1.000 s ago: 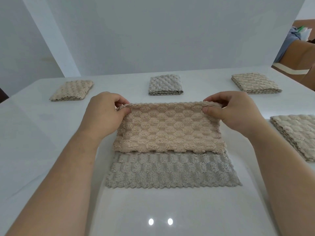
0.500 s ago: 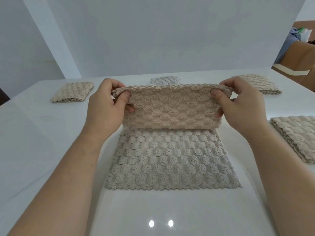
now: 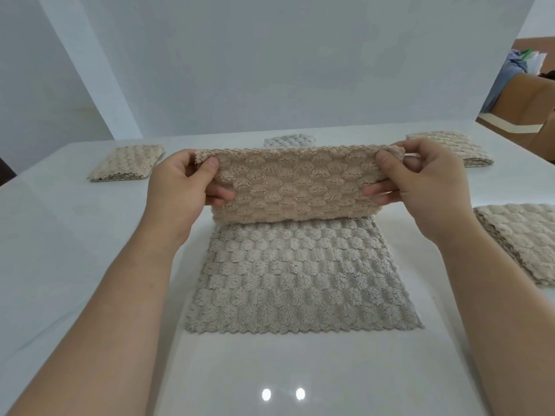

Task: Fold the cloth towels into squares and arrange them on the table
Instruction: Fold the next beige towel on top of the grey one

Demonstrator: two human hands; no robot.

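Left grip: pinches the towel's top left corner, with the thumb on the near face and the fingers curled behind.
Right grip: pinches the top right corner the same way, with the thumb in front and the fingers behind.
Towel: stretched between the two grips. Its beige upper half is lifted upright off the worktop, and its greyer lower half lies flat below the grips, between the forearms.
Edges: the top edge runs fairly straight from grip to grip. The fold line sits just under both grips. The scalloped near edge lies well below them, square to the person.
Folded towels: one lies beyond and outward of the left grip. A grey one behind the lifted half is mostly hidden. One lies just beyond the right grip. A stack lies outward of the right grip, at the frame's edge.
Open room: white worktop shows outward of the left grip, in a narrower strip between the right forearm and the stack, and nearer than the scalloped edge.
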